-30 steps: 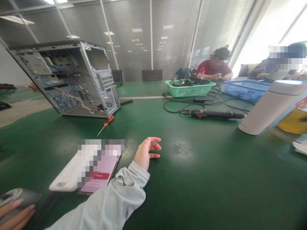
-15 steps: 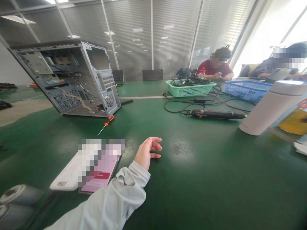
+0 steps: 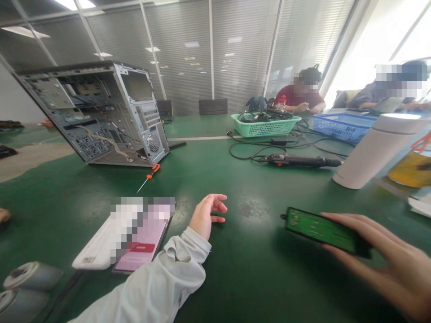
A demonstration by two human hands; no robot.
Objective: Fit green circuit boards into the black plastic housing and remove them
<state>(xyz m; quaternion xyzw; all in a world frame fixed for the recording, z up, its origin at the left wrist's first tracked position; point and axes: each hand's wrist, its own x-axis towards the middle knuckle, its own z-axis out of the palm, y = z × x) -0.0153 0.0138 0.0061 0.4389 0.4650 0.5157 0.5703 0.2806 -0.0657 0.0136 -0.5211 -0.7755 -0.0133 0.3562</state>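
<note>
Pinching the green circuit board (image 3: pixel 318 229), the right grip (image 3: pixel 400 258) faces the loosely parted left grip (image 3: pixel 204 216).

Computer case (image 3: pixel 123 114): left, on the table (image 3: pixel 256 264)
Screwdriver (image 3: pixel 149 176): before the case
Phone (image 3: pixel 144 242): left of the left hand (image 3: pixel 204 215)
Circuit board (image 3: pixel 319 229): in the right hand (image 3: pixel 392 249)
Power tool (image 3: pixel 303 160): behind the board, left of the bottle (image 3: pixel 373 150)
Basket (image 3: pixel 266 128): behind the tool, cables (image 3: pixel 261 116) in it

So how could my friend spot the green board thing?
Find the pale bottle on the right of the table. Below it in view, the right hand holds the green board. Unlike the bottle or the black tool, it's speckled green with a black edge.
</note>
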